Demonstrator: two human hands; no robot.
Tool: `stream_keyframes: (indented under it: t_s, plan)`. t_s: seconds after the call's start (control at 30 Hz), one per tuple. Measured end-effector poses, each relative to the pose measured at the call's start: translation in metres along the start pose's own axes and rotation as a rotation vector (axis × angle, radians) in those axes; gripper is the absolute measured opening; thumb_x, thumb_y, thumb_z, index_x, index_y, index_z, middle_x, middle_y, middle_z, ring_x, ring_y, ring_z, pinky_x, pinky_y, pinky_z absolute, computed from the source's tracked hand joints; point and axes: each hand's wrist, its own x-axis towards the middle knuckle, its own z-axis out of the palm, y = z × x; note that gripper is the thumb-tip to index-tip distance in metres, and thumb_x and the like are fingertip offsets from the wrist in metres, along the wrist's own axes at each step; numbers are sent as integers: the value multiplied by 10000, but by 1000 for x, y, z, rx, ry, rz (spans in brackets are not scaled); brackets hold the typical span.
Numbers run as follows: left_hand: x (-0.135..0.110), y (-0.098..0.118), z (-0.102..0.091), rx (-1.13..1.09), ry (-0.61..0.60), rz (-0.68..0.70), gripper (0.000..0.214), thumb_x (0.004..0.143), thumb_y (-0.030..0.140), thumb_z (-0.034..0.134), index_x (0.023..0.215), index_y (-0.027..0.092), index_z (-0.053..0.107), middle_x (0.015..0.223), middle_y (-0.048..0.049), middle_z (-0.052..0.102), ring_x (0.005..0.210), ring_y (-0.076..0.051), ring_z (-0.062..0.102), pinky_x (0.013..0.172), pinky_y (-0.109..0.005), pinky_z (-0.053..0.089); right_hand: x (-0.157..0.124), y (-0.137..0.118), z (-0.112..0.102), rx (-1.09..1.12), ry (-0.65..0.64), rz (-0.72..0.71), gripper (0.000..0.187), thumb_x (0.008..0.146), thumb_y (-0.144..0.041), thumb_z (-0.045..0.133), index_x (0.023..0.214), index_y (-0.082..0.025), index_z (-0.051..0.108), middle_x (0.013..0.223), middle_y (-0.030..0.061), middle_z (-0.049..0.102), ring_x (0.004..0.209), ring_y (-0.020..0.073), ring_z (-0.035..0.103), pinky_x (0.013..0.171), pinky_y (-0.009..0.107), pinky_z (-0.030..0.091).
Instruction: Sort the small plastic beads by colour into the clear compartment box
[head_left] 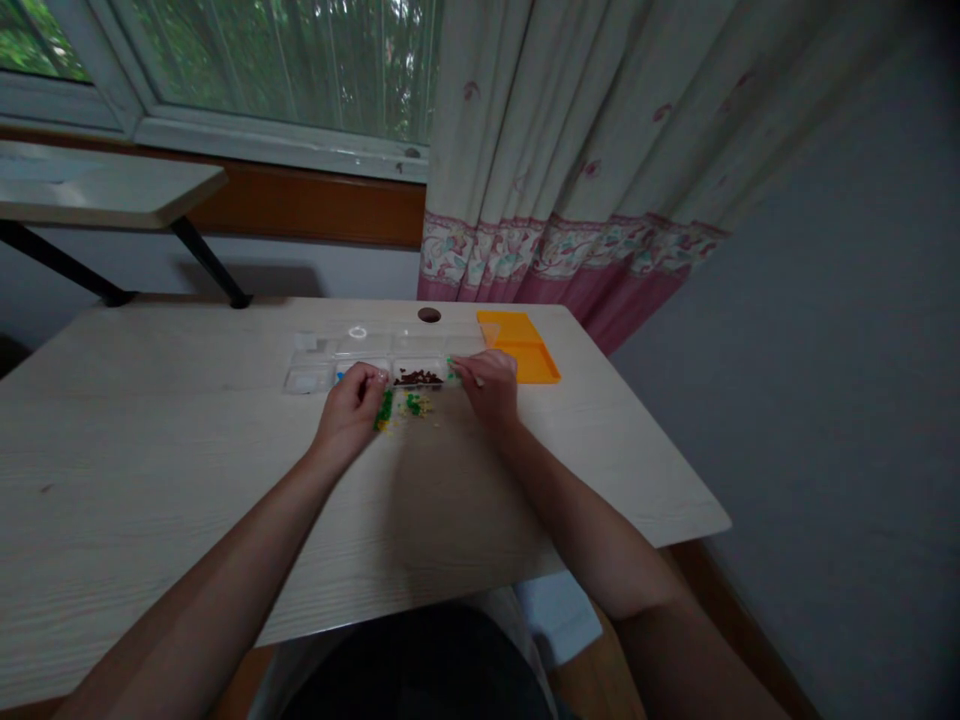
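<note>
A clear plastic organiser box (352, 348) with several compartments lies on the pale wooden table (187, 450). One compartment holds dark brown beads (417, 378). In front of it lies a loose pile of small green and yellow beads (411, 405). My left hand (351, 404) rests by the pile, fingers curled in a pinch near the box's front edge; what it holds is too small to name. My right hand (491, 385) is closed around a thin pale stick-like tool (465, 374), its tip at the box's right end near a few green beads.
An orange tray or lid (519, 345) lies right of the box. A round cable hole (429, 315) is in the table behind it. A second table (97, 190) stands at the back left under the window. A curtain (570, 150) hangs behind.
</note>
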Motion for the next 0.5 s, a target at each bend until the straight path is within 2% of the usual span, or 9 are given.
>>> stream_keyframes:
  t_s: [0.07, 0.17, 0.3, 0.5]
  plan:
    - [0, 1, -2, 18, -2, 8, 221, 945, 418, 507, 833, 235, 557, 659, 36, 487, 618, -132, 451, 588, -259, 341, 4, 14, 3, -19, 26, 86, 252, 983, -345, 543, 1037, -266, 776, 951, 47, 736, 977, 215, 572, 927, 388, 341]
    - [0, 4, -4, 76, -22, 16, 232, 946, 421, 501, 835, 227, 565, 656, 37, 482, 616, -131, 455, 580, -255, 333, 7, 25, 9, -62, -9, 150, 224, 961, -352, 584, 969, -269, 792, 981, 52, 725, 1024, 235, 543, 927, 399, 326]
    - [0, 8, -5, 150, -32, 20, 215, 941, 401, 497, 860, 222, 582, 666, 35, 497, 622, -133, 461, 594, -259, 340, 6, 24, 13, -115, -44, 130, 241, 961, -381, 582, 944, -263, 791, 1055, 62, 694, 1051, 245, 508, 923, 398, 319]
    - [1, 6, -6, 203, -53, 33, 212, 940, 395, 497, 905, 219, 609, 716, 20, 549, 646, -143, 491, 616, -265, 362, 5, 24, 17, -98, -4, 89, 294, 986, -405, 531, 955, -247, 777, 1048, 57, 693, 1026, 235, 515, 914, 391, 327]
